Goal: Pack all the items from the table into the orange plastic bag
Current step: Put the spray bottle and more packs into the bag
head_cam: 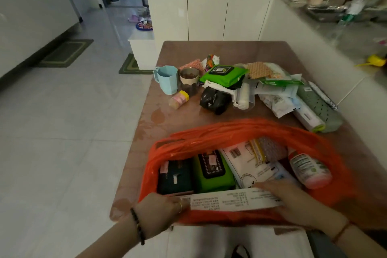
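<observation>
Both forearms extend forward, palms down. Left hand (162,208) grips with fingers curled; a ring and a dark bead bracelet are visible. Right hand (293,201) grips likewise, thin band at wrist.

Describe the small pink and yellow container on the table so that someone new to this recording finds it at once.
Start at the brown table and find the light blue mug at the left end of the pile beyond the orange bag. Just nearer the camera lies the small container, tipped on its side. Only it has a yellow cap and pale pink body.
</observation>
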`<action>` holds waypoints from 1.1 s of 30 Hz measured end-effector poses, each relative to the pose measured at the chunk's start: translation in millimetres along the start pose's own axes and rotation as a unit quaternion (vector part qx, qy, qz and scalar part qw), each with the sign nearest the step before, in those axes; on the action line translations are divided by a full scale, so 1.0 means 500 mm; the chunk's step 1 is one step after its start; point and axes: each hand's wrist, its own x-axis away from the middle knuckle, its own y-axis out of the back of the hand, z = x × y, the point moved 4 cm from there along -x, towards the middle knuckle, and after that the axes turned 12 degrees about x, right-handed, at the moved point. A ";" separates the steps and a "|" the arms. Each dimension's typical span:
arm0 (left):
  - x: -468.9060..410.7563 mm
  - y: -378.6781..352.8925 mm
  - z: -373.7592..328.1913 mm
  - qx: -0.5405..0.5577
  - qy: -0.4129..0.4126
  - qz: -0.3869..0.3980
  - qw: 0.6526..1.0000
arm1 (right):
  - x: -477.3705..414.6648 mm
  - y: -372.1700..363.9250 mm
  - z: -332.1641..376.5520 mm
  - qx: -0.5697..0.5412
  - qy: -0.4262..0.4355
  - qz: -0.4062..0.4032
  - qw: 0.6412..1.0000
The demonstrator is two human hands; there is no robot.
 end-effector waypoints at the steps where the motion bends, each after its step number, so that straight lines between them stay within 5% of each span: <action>1: -0.005 0.007 0.012 -0.019 -0.004 -0.010 1.000 | -0.031 0.034 0.075 -0.007 -0.001 -0.054 0.999; 6: -0.034 0.038 0.068 -0.023 0.006 -0.015 1.000 | -0.030 0.035 0.090 0.088 -0.028 -0.005 0.996; 8: -0.034 0.047 0.078 0.002 -0.010 -0.003 1.000 | -0.026 0.054 0.104 -0.009 -0.035 0.015 0.999; 11: -0.029 0.091 0.075 0.073 -0.055 -0.037 0.995 | -0.029 0.139 0.102 -0.167 -0.066 -0.048 0.982; 14: -0.053 0.183 0.068 0.222 -0.089 -0.156 0.958 | -0.067 0.255 0.082 -0.262 -0.090 -0.197 0.940; 18: -0.148 0.302 0.086 0.429 -0.066 -0.308 0.847 | -0.186 0.361 0.025 -0.453 -0.126 -0.267 0.841; 20: -0.222 0.344 0.099 0.550 -0.016 -0.328 0.768 | -0.261 0.400 0.003 -0.484 -0.149 -0.253 0.824; 24: -0.370 0.385 0.124 0.731 0.094 -0.290 0.610 | -0.401 0.472 -0.042 -0.360 -0.163 -0.269 0.878; 27: -0.458 0.395 0.136 0.795 0.107 -0.266 0.535 | -0.487 0.513 -0.066 -0.228 -0.123 -0.303 0.917; 33: -0.560 0.391 0.146 0.877 0.118 -0.249 0.395 | -0.612 0.528 -0.108 0.046 -0.176 -0.206 0.962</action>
